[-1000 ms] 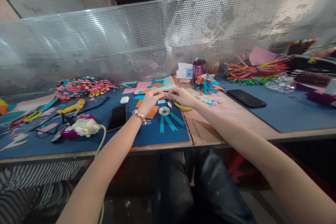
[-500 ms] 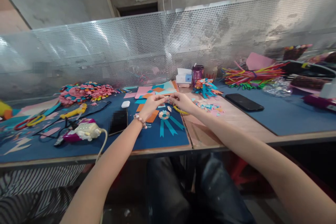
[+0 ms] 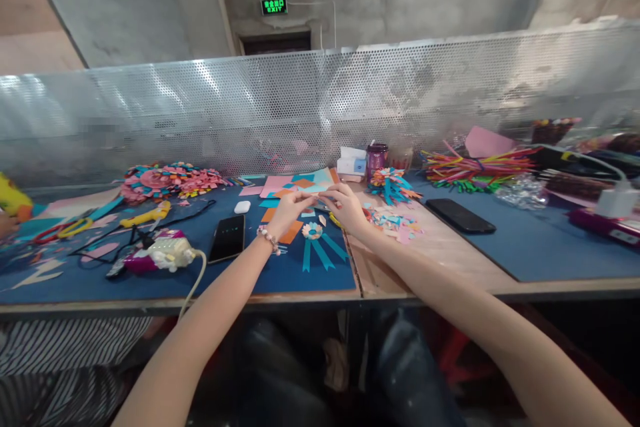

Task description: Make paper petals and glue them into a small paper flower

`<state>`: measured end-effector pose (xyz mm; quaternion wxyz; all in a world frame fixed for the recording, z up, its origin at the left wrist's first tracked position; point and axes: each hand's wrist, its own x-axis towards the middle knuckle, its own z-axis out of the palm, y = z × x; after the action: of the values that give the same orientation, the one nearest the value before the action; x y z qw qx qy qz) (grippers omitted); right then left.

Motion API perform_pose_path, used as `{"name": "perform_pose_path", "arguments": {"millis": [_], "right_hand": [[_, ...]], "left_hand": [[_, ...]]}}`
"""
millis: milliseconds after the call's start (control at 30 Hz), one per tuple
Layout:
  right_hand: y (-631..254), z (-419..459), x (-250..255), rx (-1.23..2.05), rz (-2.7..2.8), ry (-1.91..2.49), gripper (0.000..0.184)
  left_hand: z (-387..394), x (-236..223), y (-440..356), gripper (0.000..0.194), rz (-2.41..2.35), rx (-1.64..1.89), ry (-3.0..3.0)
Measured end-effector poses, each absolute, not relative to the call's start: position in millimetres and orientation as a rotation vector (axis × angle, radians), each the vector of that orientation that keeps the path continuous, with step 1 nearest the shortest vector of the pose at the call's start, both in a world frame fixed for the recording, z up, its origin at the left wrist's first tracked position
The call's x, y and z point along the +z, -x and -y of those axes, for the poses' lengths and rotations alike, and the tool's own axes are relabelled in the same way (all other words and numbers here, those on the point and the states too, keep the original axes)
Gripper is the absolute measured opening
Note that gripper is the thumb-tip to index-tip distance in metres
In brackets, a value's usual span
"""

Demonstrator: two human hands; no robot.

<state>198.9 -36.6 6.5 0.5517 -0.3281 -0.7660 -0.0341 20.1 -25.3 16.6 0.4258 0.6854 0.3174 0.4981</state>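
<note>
My left hand (image 3: 291, 211) and my right hand (image 3: 345, 205) meet fingertip to fingertip above the blue mat (image 3: 280, 277). Both are closed in a pinch, and what lies between the fingers is too small to make out. Just below them rests a paper rosette (image 3: 313, 231) with petals in cream and orange and teal ribbon tails (image 3: 317, 255). Orange paper squares (image 3: 290, 233) lie by my left wrist, which wears a beaded bracelet. Yellow-handled scissors (image 3: 339, 221) are partly hidden under my right hand. Pink, orange and teal sheets (image 3: 305, 183) lie behind the hands.
Left are a phone (image 3: 227, 239), a white earbud case (image 3: 243, 207), a power strip (image 3: 160, 253), a glue gun (image 3: 145, 215) and a flower pile (image 3: 160, 183). Right are finished rosettes (image 3: 393, 185), paper scraps (image 3: 395, 223), another phone (image 3: 460, 215) and pipe cleaners (image 3: 475, 170). A perforated metal screen (image 3: 225, 113) stands behind.
The view has tilted up slightly, so the scene sits lower. My hands stay together at the same spot, with the right hand's fingers a little more raised. The left phone's screen now shows.
</note>
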Motion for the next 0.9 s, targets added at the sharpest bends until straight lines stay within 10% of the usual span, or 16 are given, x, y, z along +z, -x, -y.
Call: {"name": "perform_pose_path", "arguments": {"millis": [900], "right_hand": [[-188, 37, 0, 0.056, 1.741, 0.856, 0.019]], "left_hand": [[17, 12, -21, 0.035, -0.829, 1.266, -1.884]]}}
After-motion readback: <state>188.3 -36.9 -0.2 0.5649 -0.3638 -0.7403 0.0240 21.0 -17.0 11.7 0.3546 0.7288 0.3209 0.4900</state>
